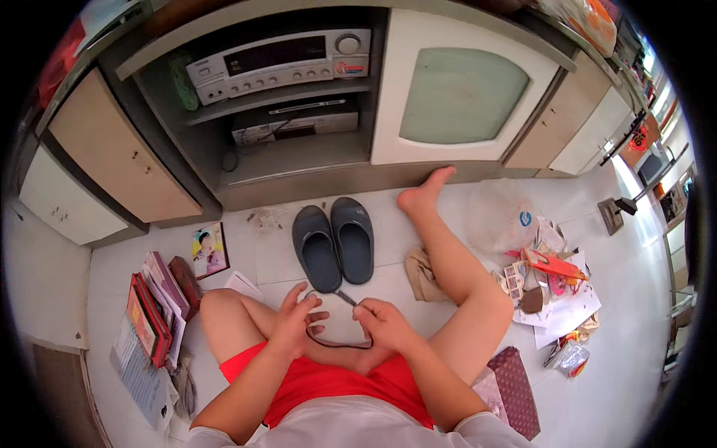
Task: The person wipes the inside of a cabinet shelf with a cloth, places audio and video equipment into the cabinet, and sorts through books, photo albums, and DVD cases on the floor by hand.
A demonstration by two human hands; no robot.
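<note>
Black cord (340, 346) sags in a slack loop between my hands, above my red shorts (321, 388); kept close, probably for easy fingering. Right hand (379, 322) pinches it, stiff end jutting toward 10 o'clock. Left hand (296, 317) loose, fingers spread, at the loop's far side. 2 dark slippers (352, 243) at 12 o'clock; books (148, 321) at 9, papers (562, 317) near 3, seemingly parked clear of my knees.

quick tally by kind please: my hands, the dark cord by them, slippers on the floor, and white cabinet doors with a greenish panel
Hands, left hand and right hand: 2
Dark cord: 1
Slippers: 2
White cabinet door with a greenish panel: 1
Total: 6
</note>
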